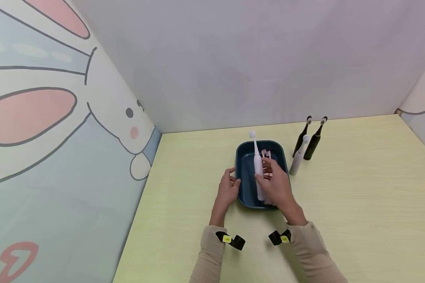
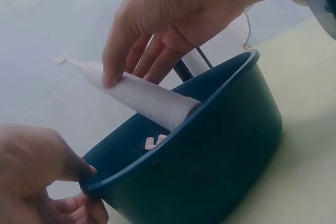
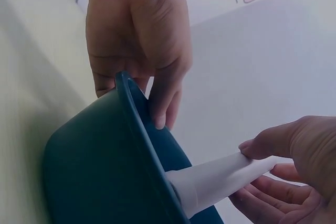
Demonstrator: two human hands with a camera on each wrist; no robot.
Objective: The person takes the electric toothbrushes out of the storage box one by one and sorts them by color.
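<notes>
My right hand pinches a white electric toothbrush between thumb and fingers. The brush head points away from me, and the handle's lower end is over the dark teal bin. In the left wrist view the toothbrush slants across the bin's opening, its base at the near rim. My left hand grips the bin's left rim, thumb inside and fingers outside, as the right wrist view shows. Inside the bin, along its right side, lie pink toothbrushes, partly hidden by my right hand.
Right of the bin, two black electric toothbrushes and a white one stand upright on the pale wooden table. A plain wall rises behind the table. On the left is a wall with a cartoon rabbit.
</notes>
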